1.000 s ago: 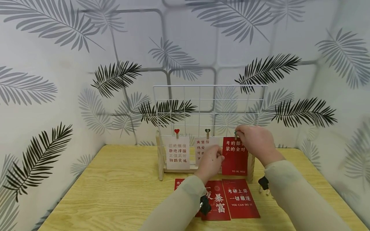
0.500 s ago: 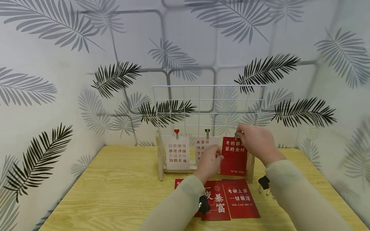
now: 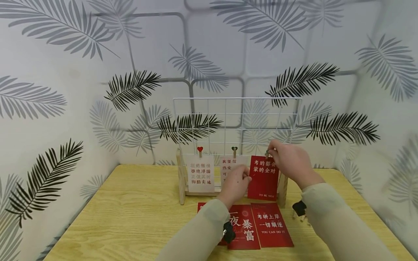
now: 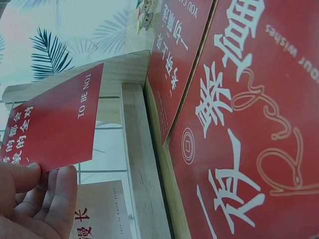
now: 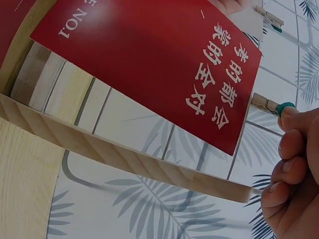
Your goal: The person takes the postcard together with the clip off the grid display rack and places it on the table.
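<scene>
A red card with white characters stands in front of the right part of a white wire grid rack. My left hand pinches the card's left edge between thumb and fingers, as the left wrist view shows. At the card's top edge, my right hand pinches a small wooden clothespin by its green end. The clothespin's other end meets the card's top edge at a grid wire. To the left, two pale cards hang from the grid; the left hand partly covers the middle card.
Several red cards lie on the wooden table in front of the rack, among them a right-hand card. Small clothespins lie near the right sleeve. A heart clip holds the left pale card.
The red card's lower end has swung slightly left and it now tilts a little. Both hands keep their grip and have barely moved.
</scene>
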Demonstrator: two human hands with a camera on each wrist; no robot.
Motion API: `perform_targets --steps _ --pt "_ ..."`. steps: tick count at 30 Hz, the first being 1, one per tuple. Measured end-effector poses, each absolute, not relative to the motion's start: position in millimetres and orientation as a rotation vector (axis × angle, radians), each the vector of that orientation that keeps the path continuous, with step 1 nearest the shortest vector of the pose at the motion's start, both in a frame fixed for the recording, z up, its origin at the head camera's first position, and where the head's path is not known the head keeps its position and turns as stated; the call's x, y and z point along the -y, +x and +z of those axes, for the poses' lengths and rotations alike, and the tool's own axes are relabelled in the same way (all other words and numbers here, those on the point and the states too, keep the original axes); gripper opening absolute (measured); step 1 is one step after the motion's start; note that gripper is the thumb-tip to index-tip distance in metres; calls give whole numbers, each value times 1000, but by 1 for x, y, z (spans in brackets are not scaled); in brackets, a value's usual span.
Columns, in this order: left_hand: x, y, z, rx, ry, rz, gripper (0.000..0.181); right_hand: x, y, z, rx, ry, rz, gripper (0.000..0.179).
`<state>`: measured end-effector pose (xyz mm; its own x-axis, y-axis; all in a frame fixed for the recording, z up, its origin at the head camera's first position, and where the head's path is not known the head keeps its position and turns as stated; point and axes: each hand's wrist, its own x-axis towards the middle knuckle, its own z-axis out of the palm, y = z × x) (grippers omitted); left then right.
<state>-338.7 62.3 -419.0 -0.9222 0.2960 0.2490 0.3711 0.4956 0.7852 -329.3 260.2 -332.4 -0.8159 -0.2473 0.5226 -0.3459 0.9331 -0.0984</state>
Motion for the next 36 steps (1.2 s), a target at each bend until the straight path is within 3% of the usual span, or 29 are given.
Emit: perform_targets --steps 36 --pt "-22 -322 -418 2657 -633 -1495 9 -259 -310 -326 2681 417 427 12"
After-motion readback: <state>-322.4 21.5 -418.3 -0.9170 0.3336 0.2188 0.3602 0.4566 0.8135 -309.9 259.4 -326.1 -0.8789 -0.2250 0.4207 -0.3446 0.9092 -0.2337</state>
